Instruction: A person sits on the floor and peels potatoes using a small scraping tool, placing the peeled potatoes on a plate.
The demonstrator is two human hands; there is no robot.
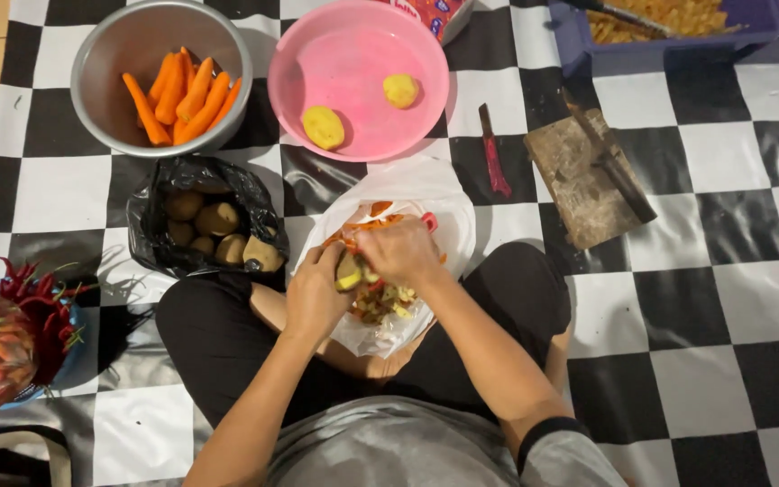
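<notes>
The left hand has its grip closed around a partly peeled potato, and the right hand has its grip closed on a peeler with a red handle, pressed against the same potato. Both hands work over a white plastic bag spread on the person's lap, where orange and pale peelings lie in a heap. The potato sits between the two hands, just above the peelings.

At the left edge of the bag, touching it, a black plastic bag stands open with unpeeled potatoes inside. Beyond it is a metal bowl holding peeled carrots, and just beside that a pink basin with two peeled potatoes in it. To the right of the basin a red-handled knife lies flat, near a worn wooden chopping board with a cleaver laid across it. Open room lies to the right of the board and the person's knee.

Everything rests on a black-and-white chequered mat on the floor. At the far left a bunch of red chillies sits in a blue bowl, and a blue tray stands at the top edge
</notes>
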